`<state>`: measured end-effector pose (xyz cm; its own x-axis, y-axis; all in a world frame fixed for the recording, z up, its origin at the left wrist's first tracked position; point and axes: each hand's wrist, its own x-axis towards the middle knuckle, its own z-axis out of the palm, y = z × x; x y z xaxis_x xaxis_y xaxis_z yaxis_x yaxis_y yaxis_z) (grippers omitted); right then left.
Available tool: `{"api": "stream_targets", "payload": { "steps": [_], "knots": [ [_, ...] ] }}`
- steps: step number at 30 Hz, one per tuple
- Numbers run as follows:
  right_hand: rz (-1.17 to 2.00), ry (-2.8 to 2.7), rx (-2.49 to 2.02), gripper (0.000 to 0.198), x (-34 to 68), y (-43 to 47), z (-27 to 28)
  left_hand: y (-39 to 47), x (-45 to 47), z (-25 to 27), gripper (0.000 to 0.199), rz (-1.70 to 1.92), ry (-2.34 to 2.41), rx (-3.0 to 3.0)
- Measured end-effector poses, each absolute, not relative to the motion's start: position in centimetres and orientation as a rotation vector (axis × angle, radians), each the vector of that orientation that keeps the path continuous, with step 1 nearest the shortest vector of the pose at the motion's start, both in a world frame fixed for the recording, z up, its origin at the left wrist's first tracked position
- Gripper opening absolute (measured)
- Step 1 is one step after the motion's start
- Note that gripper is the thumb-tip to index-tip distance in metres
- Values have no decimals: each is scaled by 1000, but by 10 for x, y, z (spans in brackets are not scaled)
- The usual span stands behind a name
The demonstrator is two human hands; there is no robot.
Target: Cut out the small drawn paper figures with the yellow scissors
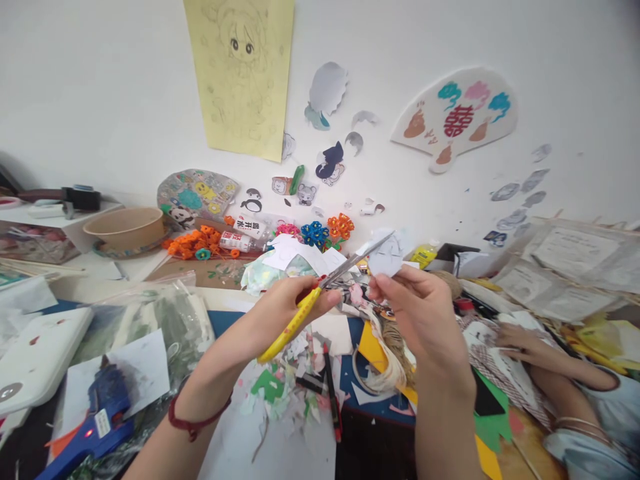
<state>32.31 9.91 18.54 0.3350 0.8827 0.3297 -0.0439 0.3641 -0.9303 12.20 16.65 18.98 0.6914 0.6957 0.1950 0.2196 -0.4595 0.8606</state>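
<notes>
My left hand (285,307) is closed around the yellow handles of a pair of scissors (295,325), whose blades point up and to the right. Between the fingertips of my right hand (420,300) is a small white paper cutout (387,255) with faint drawn lines. The blades lie against the paper's left side; whether they are cutting it I cannot tell. Below the hands, a heap of paper scraps (290,373) lies on a white sheet (280,440), with a black and red pen (331,390) beside it.
At left are a blue glue gun (107,400) with a red light and a white case (43,357). Twine and cord (383,353) lie near my right wrist. Another person's hands (530,347) rest at right. A wall with drawings and a paper fan (457,120) stands behind.
</notes>
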Motion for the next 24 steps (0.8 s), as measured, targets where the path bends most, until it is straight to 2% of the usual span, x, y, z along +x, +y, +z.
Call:
{"api": "stream_targets", "payload": {
  "steps": [4, 24],
  "knots": [
    [736, -1117, -1091, 15, 326, 95, 187, 172, 123, 186, 50, 596, 765, 2019],
    [681, -1130, -1146, 10, 329, 90, 188, 175, 120, 186, 48, 679, 835, 2205]
  ]
}}
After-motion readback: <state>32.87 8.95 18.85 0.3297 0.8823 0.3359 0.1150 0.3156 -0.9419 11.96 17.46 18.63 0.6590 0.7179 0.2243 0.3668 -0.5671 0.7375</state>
